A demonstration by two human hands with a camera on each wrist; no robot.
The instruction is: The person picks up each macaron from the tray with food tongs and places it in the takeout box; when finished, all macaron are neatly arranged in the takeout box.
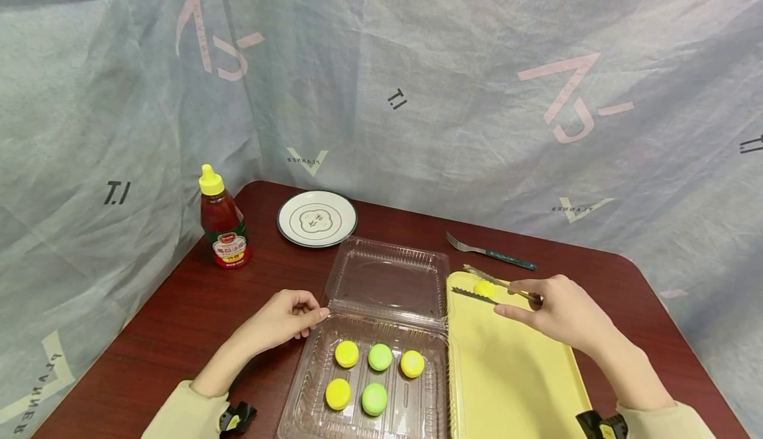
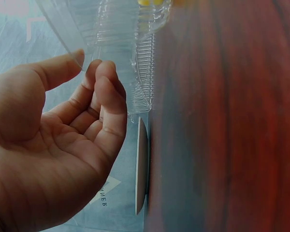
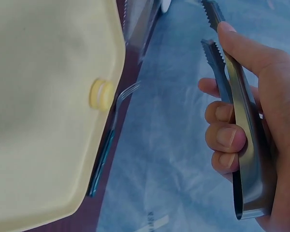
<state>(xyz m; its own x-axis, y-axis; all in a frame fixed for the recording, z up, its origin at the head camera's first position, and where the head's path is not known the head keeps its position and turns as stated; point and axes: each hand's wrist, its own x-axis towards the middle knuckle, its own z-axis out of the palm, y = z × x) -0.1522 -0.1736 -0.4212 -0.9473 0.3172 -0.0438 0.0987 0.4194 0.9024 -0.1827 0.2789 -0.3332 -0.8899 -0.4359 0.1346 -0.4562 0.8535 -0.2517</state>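
In the head view, the person's left hand (image 1: 285, 320) pinches the edge of a clear plastic hinged container (image 1: 411, 414), in which three yellow round macarons (image 1: 338, 394) and two green ones (image 1: 374, 399) lie. The right hand (image 1: 563, 310) grasps silver metal tongs (image 1: 475, 294), above a pale yellow rectangular tray (image 1: 512, 373) bearing one yellow macaron (image 1: 484, 289).

The left wrist view shows bent fingers at the clear edge.

In the right wrist view, the tongs' tips stand apart; the tray's macaron lies near a teal-handled metal fork (image 3: 102, 162).

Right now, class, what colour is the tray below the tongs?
Pale yellow; the tray shows best in the head view.
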